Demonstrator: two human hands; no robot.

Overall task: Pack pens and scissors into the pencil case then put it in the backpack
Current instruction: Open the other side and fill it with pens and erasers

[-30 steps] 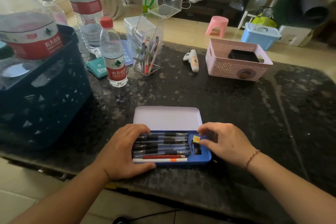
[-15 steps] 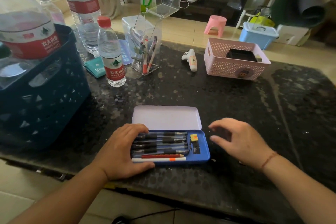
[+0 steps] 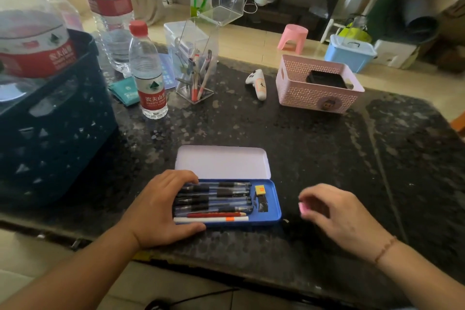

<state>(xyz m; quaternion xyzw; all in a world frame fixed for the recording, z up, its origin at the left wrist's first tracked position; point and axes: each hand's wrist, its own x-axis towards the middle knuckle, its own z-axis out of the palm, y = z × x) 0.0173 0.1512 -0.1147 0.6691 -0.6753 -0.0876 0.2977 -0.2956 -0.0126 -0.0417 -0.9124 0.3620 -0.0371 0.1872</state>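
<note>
An open blue pencil case (image 3: 275,211) lies near the table's front edge, its pale lid (image 3: 222,162) folded back flat. Several dark pens (image 3: 221,195), a red pencil (image 3: 216,214) and a white pen (image 3: 211,219) lie in it. Its right compartment holds a yellow eraser (image 3: 260,189) and a small dark item. My left hand (image 3: 161,209) clasps the case's left end, fingers over the pens and thumb along the front edge. My right hand (image 3: 337,216) hovers to the right of the case, curled and blurred, with a small pink patch at its fingertips. No backpack is in view.
A clear acrylic holder (image 3: 195,70) with pens stands at the back. Beside it are a water bottle (image 3: 148,75), a teal packet (image 3: 125,90), a white controller (image 3: 258,83) and a pink basket (image 3: 317,98). A dark blue crate (image 3: 55,133) holding a large bottle fills the left.
My right hand has pulled away from the case's right compartment and moved right, clear of the case. My left hand has stayed on the case's left end.
</note>
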